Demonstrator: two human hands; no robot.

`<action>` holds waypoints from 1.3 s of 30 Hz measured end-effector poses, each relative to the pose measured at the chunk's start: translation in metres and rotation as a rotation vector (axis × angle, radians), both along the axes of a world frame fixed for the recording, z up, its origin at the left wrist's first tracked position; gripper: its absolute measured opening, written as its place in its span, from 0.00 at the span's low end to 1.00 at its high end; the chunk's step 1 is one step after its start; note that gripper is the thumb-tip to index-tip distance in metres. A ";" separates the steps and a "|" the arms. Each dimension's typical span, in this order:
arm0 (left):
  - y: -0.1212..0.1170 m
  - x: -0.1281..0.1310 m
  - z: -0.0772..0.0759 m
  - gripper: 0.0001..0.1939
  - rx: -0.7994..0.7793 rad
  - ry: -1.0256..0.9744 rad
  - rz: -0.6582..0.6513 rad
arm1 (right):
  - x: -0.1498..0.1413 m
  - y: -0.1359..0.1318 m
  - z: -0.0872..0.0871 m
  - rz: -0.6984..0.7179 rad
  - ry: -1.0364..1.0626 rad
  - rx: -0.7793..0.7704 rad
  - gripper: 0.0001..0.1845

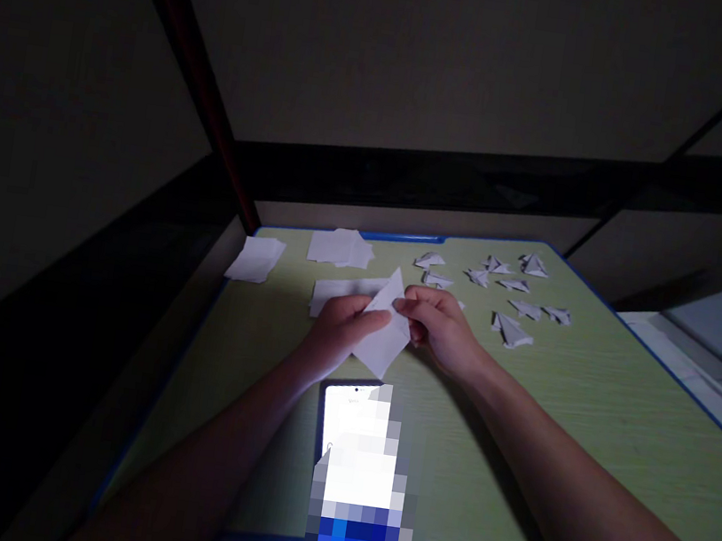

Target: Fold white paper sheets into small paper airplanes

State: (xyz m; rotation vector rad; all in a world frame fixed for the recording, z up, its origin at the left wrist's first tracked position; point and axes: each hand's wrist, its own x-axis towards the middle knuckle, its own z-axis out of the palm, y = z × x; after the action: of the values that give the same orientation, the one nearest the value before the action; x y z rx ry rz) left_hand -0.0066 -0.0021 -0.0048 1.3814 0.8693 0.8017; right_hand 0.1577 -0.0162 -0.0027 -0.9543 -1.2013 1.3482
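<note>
Between my two hands a white sheet of paper (381, 356) is held above the table, partly folded, with a pointed corner at its top. My left hand (343, 326) grips its left side, thumb lying across the front. On the right edge, my right hand (438, 322) pinches the paper between thumb and fingers. Behind it lies a stack of white paper (338, 290), partly hidden by my left hand. A phone (353, 422) with a lit screen is just below the paper; its lower part is blurred out.
Several small folded paper pieces (514, 331) lie spread over the right back of the green table (576, 462). Two more paper piles stand at the back left, one by the edge (256, 258) and one farther back (337, 247). A wall rises behind the table.
</note>
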 end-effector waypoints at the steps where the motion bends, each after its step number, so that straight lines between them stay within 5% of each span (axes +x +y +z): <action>1: 0.000 0.000 0.000 0.17 0.004 0.006 0.001 | 0.000 0.000 0.000 0.001 -0.003 -0.001 0.16; 39: -0.004 0.001 0.005 0.16 -0.006 0.014 -0.027 | 0.001 0.000 0.000 -0.068 0.011 -0.028 0.14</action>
State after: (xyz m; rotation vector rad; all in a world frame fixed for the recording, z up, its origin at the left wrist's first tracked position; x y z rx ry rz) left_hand -0.0051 -0.0065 -0.0001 1.3925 0.8616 0.7695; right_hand 0.1587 -0.0160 -0.0023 -0.9975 -1.1344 1.3174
